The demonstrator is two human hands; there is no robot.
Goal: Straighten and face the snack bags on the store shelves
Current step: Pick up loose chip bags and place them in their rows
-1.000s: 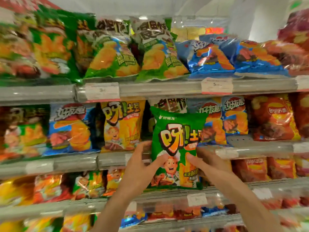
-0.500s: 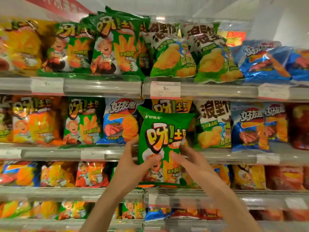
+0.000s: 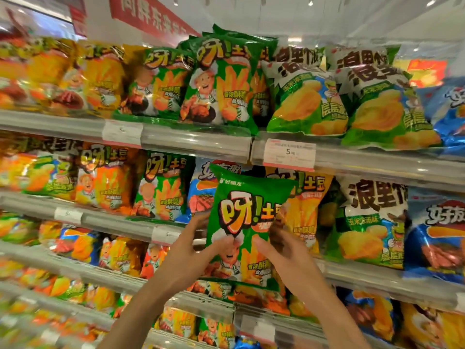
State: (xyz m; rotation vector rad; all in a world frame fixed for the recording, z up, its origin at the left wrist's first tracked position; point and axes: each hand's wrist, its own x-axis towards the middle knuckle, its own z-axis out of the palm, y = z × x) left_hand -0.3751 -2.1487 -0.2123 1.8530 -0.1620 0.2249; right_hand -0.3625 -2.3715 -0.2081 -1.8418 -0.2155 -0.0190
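Observation:
A green snack bag (image 3: 247, 197) with a cartoon chef is held upright in front of the second shelf (image 3: 372, 275), its front facing me. My left hand (image 3: 191, 250) grips its left edge, thumb on the front. My right hand (image 3: 284, 253) grips its right edge, thumb pressed on the front. Matching green bags (image 3: 221, 81) stand on the top shelf above, and one more (image 3: 161, 190) stands on the second shelf to the left. Behind the held bag are a blue bag (image 3: 201, 195) and an orange bag (image 3: 304, 212).
Shelves of snack bags fill the view in several rows. White-and-green bags (image 3: 304, 96) stand at the top right, blue bags (image 3: 437, 235) at the far right. Price tags (image 3: 289, 154) line the shelf rails. A red sign (image 3: 151, 16) hangs above.
The view has swung left and upward along the shelves. Both hands keep hold of the green bag and have carried it left and slightly higher, now under the top shelf's green bags.

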